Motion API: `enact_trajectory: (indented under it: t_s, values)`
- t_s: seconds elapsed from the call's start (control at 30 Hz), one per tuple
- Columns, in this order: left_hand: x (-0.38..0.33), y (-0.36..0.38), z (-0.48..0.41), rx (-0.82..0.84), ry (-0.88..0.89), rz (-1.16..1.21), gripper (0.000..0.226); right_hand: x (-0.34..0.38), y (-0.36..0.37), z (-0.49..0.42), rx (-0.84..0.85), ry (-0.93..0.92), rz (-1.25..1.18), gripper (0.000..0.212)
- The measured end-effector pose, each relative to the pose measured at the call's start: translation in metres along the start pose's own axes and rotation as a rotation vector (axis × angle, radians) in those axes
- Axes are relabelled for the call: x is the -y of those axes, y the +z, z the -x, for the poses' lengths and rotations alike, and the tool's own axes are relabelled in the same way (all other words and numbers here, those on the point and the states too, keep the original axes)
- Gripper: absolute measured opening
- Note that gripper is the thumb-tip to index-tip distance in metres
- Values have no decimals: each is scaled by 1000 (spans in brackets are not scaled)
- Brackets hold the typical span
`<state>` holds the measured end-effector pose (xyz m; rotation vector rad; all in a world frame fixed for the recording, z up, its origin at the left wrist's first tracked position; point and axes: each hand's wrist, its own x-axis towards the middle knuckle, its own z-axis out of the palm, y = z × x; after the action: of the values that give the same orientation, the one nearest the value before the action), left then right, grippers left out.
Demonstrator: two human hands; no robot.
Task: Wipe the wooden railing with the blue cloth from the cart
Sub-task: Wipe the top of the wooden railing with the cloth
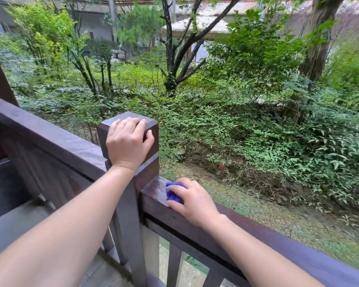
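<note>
Here, the left hand (129, 141) curls its fingers over the top of the square dark-brown wooden corner post (131, 121), thumb on its side. Just beside the post, the right hand (192, 200) grips a bunched bright-blue cloth (173, 192), pressing it onto the dark wooden railing (288, 241). Green shrubs (257, 125) lie beyond.

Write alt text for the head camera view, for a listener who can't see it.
A person's right hand presses a bunched blue cloth onto the top of a dark wooden railing, just right of a square post. The left hand grips the post's top. Beyond the railing lies a leafy garden with trees.
</note>
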<state>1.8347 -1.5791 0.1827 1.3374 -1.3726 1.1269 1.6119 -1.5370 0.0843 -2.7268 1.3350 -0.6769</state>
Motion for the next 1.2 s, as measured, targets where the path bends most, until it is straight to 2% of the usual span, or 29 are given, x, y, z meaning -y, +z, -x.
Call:
enact_trajectory:
  t_s: [0.1, 0.13, 0.23, 0.3, 0.4, 0.5, 0.53, 0.6, 0.67, 0.73, 0.83, 0.9, 1.03, 1.13, 1.2]
  values:
    - [-2, -1, 0, 11, 3, 4, 20, 8, -2, -28, -35, 325, 31, 35]
    - [-2, -2, 0, 14, 7, 3, 20, 17, 1, -34, -35, 338, 57, 34]
    - [-1, -4, 1, 29, 12, 10, 20, 37, 16, -17, -44, 120, 89, 28]
    - [0, -6, 1, 47, 20, 11, 20, 26, 6, 14, -74, 87, 85, 27]
    - [-1, -8, 1, 94, 36, 20, 23, -18, -27, 66, -117, 248, 111, 24]
    - [-6, -12, 1, 167, -7, 37, 27, -40, -51, 116, -272, 476, 135, 14]
    - [-18, -15, 3, 178, 1, 57, 29, -38, -53, 125, -296, 499, 135, 11]
    - [-62, -24, 18, 190, 71, 146, 32, -26, -53, 133, -269, 433, 140, 13]
    - [-126, -40, 44, 287, 134, 339, 33, -26, -60, 145, -187, 337, 128, 19]
    - [-182, -56, 76, 503, 113, 514, 36, -46, -79, 171, -170, 332, 150, 20]
    - [-226, -68, 118, 875, 27, 584, 47, -88, -109, 231, -281, 511, 217, 18]
    - [-233, -66, 132, 1020, 6, 537, 50, -110, -123, 261, -329, 654, 282, 17]
    - [-238, -59, 132, 1111, 87, 427, 52, -114, -119, 260, -371, 795, 353, 10]
    - [-240, -59, 131, 1142, 112, 398, 51, -86, -102, 230, -356, 736, 302, 10]
    - [-240, -59, 132, 1141, 119, 398, 51, -68, -92, 217, -333, 617, 257, 14]
